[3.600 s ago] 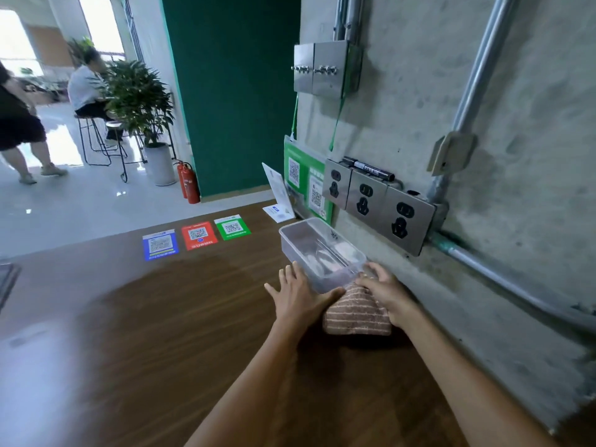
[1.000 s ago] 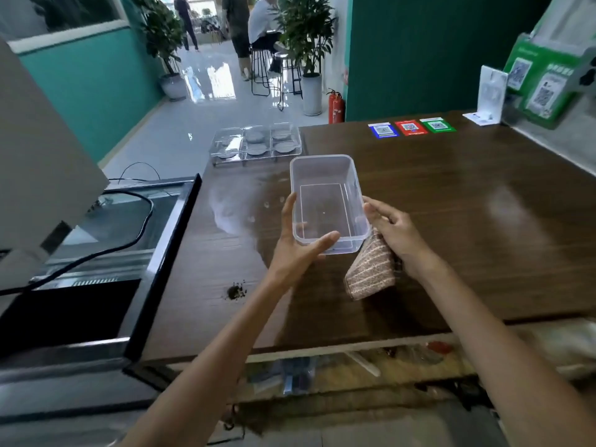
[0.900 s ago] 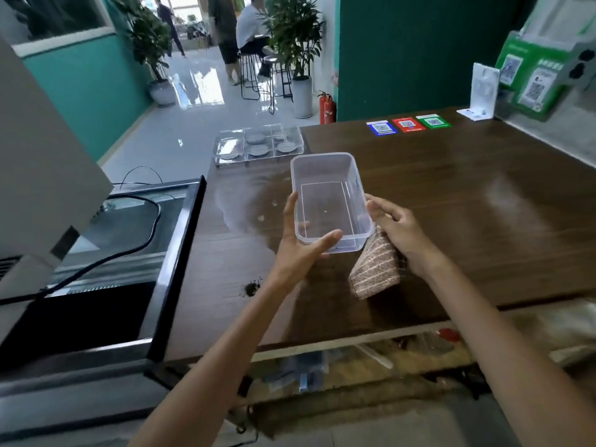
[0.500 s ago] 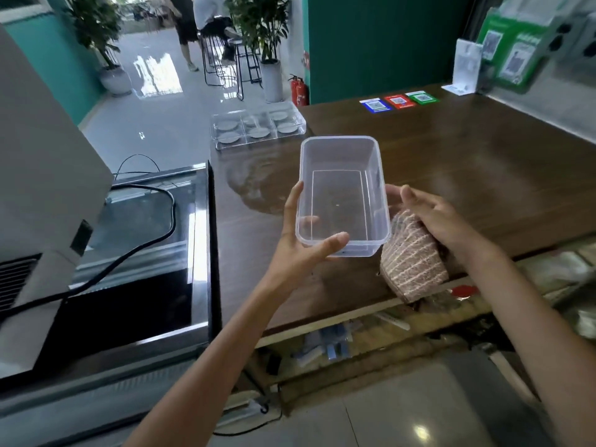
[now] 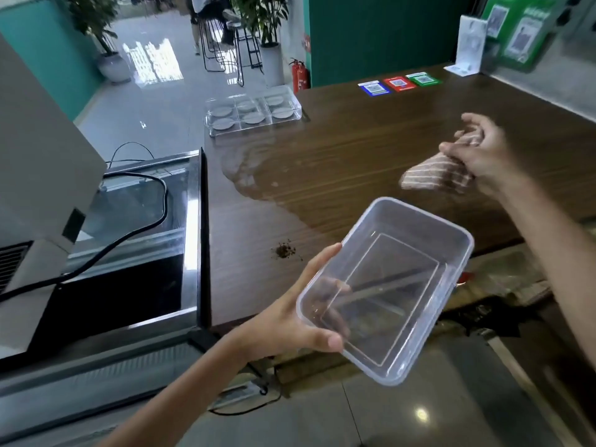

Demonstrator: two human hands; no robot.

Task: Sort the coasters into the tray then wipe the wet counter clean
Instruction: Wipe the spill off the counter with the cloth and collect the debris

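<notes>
Head view, the only one we have. Our left hand (image 5: 283,321) grips a clear plastic container (image 5: 387,291) by its near-left corner: thumb curled over the rim, fingers underneath and visible through the wall. Container is empty, tilted, held off the near edge of the desk (image 5: 354,162), partly over the floor.

Our right hand (image 5: 477,150) is up over the right part of the desk, fingers curled and pinching a striped brown cloth (image 5: 432,175). The cloth hangs from that hand toward the left; it's blurred, so we can't tell if its low end touches the desk.

Task items: the clear compartment tray (image 5: 254,112) sits at the far-left corner of the desk, well apart from both hands. Round grey coasters (image 5: 251,117) lie in its compartments, six visible, in two rows of three. Wet patch (image 5: 248,169) spreads on the desk just near of the tray, running toward the middle; it lies between the tray and our left hand, left of the cloth. Small dark crumb spot (image 5: 285,251) on the desk, just beyond our left fingertips.

Far side of the desk: blue, red and green QR stickers (image 5: 398,82) in a row, white card stand (image 5: 467,48) at the far right. Left of the desk, a glass-topped cabinet (image 5: 145,221) with a black cable (image 5: 135,233) across it.
</notes>
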